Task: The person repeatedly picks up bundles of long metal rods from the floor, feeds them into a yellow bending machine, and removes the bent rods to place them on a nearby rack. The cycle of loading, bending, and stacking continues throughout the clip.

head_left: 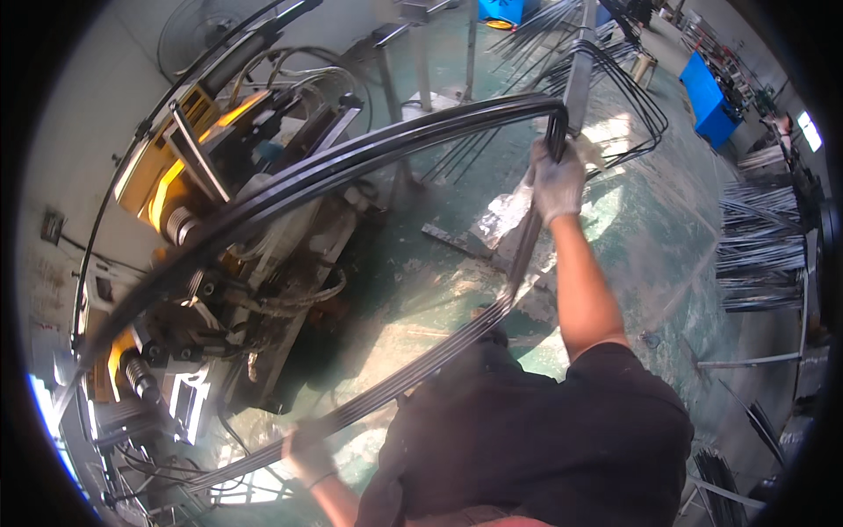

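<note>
A bundle of bent dark metal rods (395, 136), nested together into one large frame, stretches across in front of me. My right hand (559, 180), in a pale work glove, is closed around the rods just below their upper right corner. At the lower left, my left hand (307, 452), also gloved and smeared by motion, grips the lower run of the same bundle. The upper run arches over a machine on the left. Beside my right hand a metal bar (578, 83) carries more bent rod frames (645, 110).
The machine (198, 184) with yellow parts and coil springs fills the left side, near a standing fan (206, 35). A blue cabinet (711, 98) stands at the far right. Stacked metal rods (762, 246) lie along the right, and a flat bar (457, 241) on the green floor.
</note>
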Action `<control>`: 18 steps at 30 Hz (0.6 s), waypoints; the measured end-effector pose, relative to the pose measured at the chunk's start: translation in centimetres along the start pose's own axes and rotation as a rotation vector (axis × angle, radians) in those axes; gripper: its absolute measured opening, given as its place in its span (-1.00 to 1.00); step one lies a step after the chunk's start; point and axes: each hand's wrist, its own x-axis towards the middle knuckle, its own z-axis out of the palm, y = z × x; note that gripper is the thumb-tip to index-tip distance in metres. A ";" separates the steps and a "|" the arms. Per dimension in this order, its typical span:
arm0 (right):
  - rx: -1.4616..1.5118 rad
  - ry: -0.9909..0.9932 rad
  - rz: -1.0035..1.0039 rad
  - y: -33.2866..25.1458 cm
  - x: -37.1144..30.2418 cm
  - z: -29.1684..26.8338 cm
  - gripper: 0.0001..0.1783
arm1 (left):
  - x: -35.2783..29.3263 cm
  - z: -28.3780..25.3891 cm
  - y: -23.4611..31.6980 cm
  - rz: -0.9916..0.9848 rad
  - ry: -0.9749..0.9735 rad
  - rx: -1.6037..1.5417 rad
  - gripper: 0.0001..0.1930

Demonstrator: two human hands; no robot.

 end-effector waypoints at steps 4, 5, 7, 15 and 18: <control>-0.281 0.061 -0.157 1.5 11.1 -7.0 -0.59 | -5.1 13.9 -17.0 -0.735 0.213 -0.650 -0.74; -0.377 0.060 -0.226 3.2 14.2 -8.5 -0.55 | -8.2 21.5 -15.5 -0.877 0.264 -0.498 -0.79; -0.406 0.032 -0.222 5.6 19.4 -10.1 -0.56 | -8.7 23.0 -20.8 -0.652 -0.040 -0.304 -0.82; -0.969 -0.125 -0.240 16.8 36.1 -8.3 -0.64 | -6.1 29.7 -20.8 -0.405 -0.431 -0.365 -0.83; -1.041 -0.162 -0.236 17.9 41.9 -6.6 -0.60 | -6.3 32.5 -17.0 -0.306 -0.120 -0.324 -0.78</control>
